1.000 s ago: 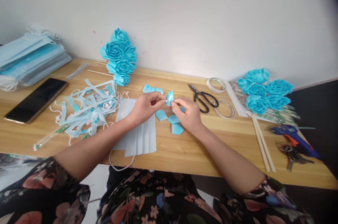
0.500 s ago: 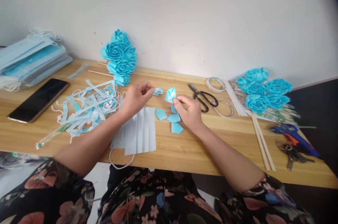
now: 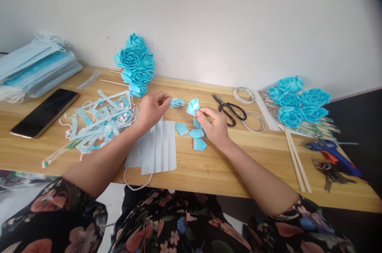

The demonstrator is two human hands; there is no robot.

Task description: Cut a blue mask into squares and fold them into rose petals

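A light-blue petal-shaped piece of mask fabric is pinched between the thumb and finger of my right hand. My left hand is closed, thumb against fingertips, to the left of small folded blue pieces on the table. Anything in its pinch is too small to make out. Below my right hand lie several cut blue petals, some partly hidden by that hand. A pleated face mask lies flat under my left forearm, one ear loop hanging over the table's front edge.
Mask scraps, a phone and stacked masks are at left. Blue fabric roses lean against the wall, with more roses at right. Scissors, tape rolls, sticks, glue gun and keys lie rightward.
My left hand has shifted slightly left, so more of the folded blue pieces shows. My right hand still holds the petal in nearly the same place.
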